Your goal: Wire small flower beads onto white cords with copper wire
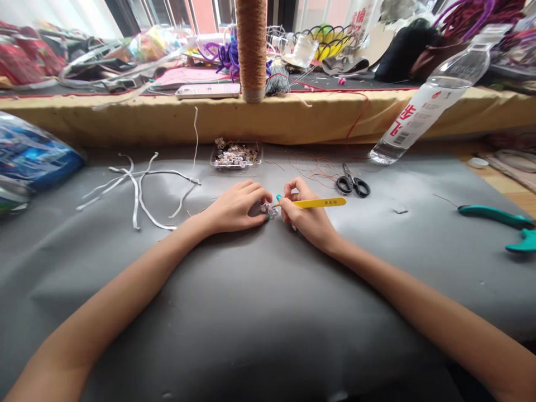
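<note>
In the middle of the grey mat [251,290], my left hand [238,207] pinches a small white knotted cord piece [268,209] between thumb and fingers. My right hand [307,220] is closed on yellow tweezers [322,202], held like a pen. The tips of the tweezers point left and meet the cord piece, or come very near it; the exact contact is too small to tell. Just beyond my hands stands a clear tray [237,166] of small beads and bits. Several white cords [136,201] lie loose to the left of my left hand.
Black-handled scissors [353,183] and thin brown thread [316,167] lie beyond my right hand. A water bottle [435,100] leans on the raised ledge [167,120]. Green-handled pliers [498,215] are at far right, a blue package [36,151] at left. A brown thread spool [252,50] stands on the ledge.
</note>
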